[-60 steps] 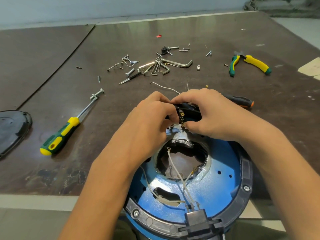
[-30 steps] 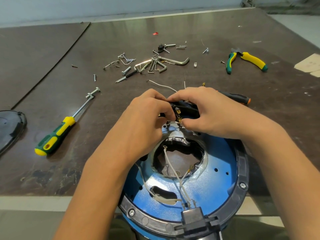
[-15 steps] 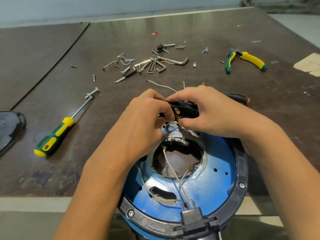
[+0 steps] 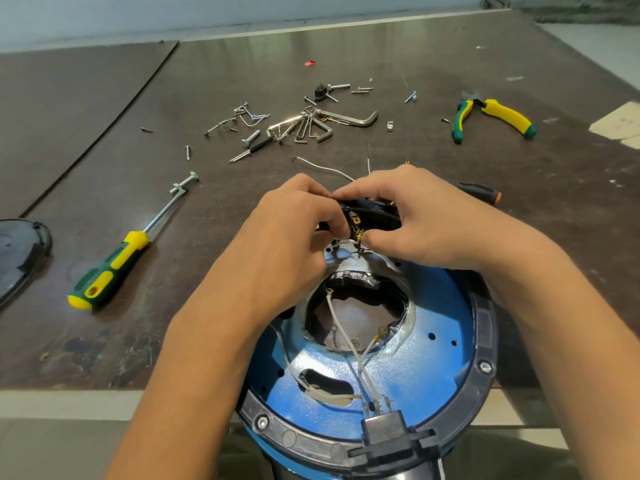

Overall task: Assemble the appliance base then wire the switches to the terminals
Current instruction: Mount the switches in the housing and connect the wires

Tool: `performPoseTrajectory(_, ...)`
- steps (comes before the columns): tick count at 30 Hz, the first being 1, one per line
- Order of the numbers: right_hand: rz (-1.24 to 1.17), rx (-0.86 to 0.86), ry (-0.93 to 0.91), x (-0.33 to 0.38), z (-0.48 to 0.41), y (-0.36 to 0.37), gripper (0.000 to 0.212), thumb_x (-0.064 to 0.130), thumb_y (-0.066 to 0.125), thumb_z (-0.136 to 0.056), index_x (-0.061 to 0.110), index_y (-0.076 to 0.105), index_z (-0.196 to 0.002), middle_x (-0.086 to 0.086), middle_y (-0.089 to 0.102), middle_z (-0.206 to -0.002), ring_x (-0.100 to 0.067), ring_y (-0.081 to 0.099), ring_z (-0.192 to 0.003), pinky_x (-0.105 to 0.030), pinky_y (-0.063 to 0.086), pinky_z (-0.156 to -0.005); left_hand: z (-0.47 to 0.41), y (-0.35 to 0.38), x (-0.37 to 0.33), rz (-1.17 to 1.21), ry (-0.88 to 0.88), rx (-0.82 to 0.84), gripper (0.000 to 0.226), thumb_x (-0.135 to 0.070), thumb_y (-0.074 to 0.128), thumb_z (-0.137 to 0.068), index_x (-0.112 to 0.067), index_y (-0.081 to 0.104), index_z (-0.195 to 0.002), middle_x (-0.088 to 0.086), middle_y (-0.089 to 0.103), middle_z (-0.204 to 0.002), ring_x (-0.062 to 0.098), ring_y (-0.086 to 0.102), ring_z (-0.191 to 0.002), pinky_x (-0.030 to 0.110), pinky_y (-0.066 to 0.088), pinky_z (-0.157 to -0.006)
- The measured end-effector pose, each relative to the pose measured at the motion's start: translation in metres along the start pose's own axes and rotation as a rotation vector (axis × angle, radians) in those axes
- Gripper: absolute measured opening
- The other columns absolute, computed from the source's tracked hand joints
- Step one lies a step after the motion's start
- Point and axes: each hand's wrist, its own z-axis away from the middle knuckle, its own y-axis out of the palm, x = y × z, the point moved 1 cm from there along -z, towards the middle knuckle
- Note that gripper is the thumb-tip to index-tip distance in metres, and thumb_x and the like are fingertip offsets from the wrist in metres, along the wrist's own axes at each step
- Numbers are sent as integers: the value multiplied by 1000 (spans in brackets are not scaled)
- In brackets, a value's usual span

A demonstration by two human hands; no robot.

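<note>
The round blue appliance base (image 4: pixel 426 372) with a black rim stands upturned at the table's near edge. White wires (image 4: pixel 341 327) run from a black connector block (image 4: pixel 384 429) on the rim across the central opening. At the far rim both hands meet on a black switch block (image 4: pixel 370 216) with brass terminals. My left hand (image 4: pixel 287 237) pinches its left side, where a white wire end meets the terminals. My right hand (image 4: pixel 426 220) grips it from the right and above. The fingers hide most of the switch.
A green-and-yellow screwdriver (image 4: pixel 114 268) lies at the left, with a black cover (image 4: pixel 20 251) at the left edge. Hex keys and screws (image 4: pixel 304 124) are scattered beyond the hands. Yellow-green pliers (image 4: pixel 491 116) lie at the far right; a black-handled tool (image 4: pixel 479 192) lies behind my right hand.
Both hands stay closed on the switch block at the far rim, with only slight finger shifts. The view has drifted a little.
</note>
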Motion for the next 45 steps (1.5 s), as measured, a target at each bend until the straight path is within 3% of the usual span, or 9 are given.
performPoseTrajectory(2,3,0,3,0,0,0,53,14,72,-82,34,65,-130,18,67,-108,1,60,-96,-17,45,-85,0,0,0,-10,-2,-1,17,-19,63,-83,-32,74,-88,-7,56,-117,12,56,-100,26,44,-82)
performPoseTrajectory(7,-1,1,6,0,0,0,54,14,73,-81,34,64,-131,16,69,-111,0,61,-98,-20,47,-87,0,-2,-2,14,-17,22,34,-37,45,-68,-32,73,-87,-6,56,-116,13,56,-98,30,47,-83)
performPoseTrajectory(12,11,-1,-1,0,0,0,53,14,73,-82,36,65,-130,17,70,-110,0,62,-98,-19,47,-86,0,-1,-1,0,-18,16,24,-31,51,-75,-33,72,-86,-7,55,-116,12,55,-98,28,47,-82)
performPoseTrajectory(19,34,-2,-6,-2,0,0,54,17,72,-82,34,63,-132,18,67,-109,3,58,-96,-11,40,-82,-1,0,1,4,-2,16,19,-27,56,-78,-33,72,-86,-7,55,-116,10,54,-98,26,44,-81)
performPoseTrajectory(23,34,-6,-21,-1,0,0,53,16,72,-82,34,64,-131,17,69,-108,3,58,-95,-14,42,-82,-1,1,1,8,-1,10,18,-24,58,-82,-33,72,-86,-7,55,-116,12,55,-99,30,47,-82)
performPoseTrajectory(30,28,-6,-38,-1,1,-1,51,16,72,-81,34,66,-128,23,66,-98,11,59,-85,0,38,-74,-1,-1,0,-2,-1,13,19,-18,63,-83,-35,70,-84,-8,54,-116,11,54,-100,28,46,-82)
performPoseTrajectory(39,16,5,-41,0,1,-2,51,17,71,-81,35,65,-129,27,64,-95,14,58,-86,0,39,-74,2,-4,-6,22,-28,45,24,-38,47,-70,-37,68,-82,-7,55,-115,11,54,-96,27,44,-80)
performPoseTrajectory(42,16,3,-42,-1,1,-2,50,16,71,-81,34,66,-128,26,64,-94,15,58,-83,0,37,-71,1,-3,-5,8,-21,25,16,-24,59,-83,-37,68,-82,-7,55,-115,12,55,-98,28,46,-81)
performPoseTrajectory(45,9,6,-47,-1,1,-2,50,16,70,-81,34,67,-128,28,63,-93,16,57,-82,0,36,-71,0,-2,-2,-15,-15,8,28,-8,68,-84,-36,69,-84,-7,55,-116,13,55,-100,28,46,-82)
